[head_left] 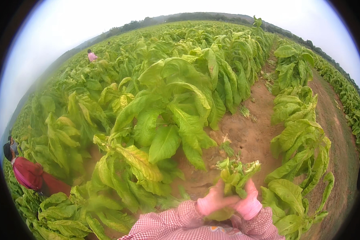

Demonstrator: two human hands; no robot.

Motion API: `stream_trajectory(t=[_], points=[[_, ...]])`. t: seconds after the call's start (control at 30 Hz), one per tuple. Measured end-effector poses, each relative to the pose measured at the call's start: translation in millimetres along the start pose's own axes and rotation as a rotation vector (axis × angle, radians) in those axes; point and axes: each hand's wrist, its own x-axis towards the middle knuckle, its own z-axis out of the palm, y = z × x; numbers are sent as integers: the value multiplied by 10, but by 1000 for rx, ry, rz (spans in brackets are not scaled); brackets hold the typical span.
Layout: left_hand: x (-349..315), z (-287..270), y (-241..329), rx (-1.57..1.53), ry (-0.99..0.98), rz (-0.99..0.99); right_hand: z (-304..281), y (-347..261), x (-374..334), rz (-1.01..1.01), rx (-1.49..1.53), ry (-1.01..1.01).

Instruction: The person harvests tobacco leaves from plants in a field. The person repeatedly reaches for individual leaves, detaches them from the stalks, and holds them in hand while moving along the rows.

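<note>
the left hand (216,199) and right hand (249,201) clasp a bunch of tobacco leaves (231,178) between them, stem ends pointing away, over the soil furrow (248,130); a gentle, even squeeze should avoid tearing.

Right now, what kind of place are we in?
Probably a big farm field: broad-leaved green plants in long rows, bare reddish-brown soil between them, and a gathered bunch of green leaves.

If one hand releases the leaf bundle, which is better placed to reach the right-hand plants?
Right, probably: the right hand is nearer the right-hand plants, while the left hand is farther across. Both hold the leaf bundle.
</note>
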Motion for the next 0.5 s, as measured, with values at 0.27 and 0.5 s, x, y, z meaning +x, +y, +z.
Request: stream_trajectory(t=[0.27,0.5], points=[[31,88,426,202,-47,158,-191,442,-8,198,929,-25],[-131,160,252,295,171,221,-210,448,-40,391,1178,-237]])
